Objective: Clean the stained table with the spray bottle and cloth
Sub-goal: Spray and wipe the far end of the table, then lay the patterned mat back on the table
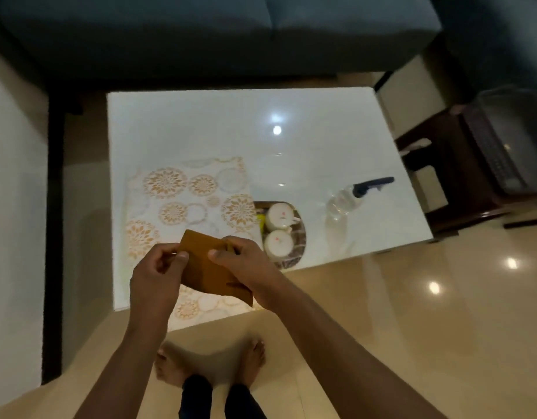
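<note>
Both hands hold the brown cloth (200, 264) above the near edge of the table (291, 140): the left hand (158, 276) pinches its left edge, the right hand (246, 267) grips its right side. The spray bottle (351, 198) lies on its side, well apart to the right. The step seems to be folding; a flat, thick pad should wipe best. No stain shows, perhaps from glare.
</note>
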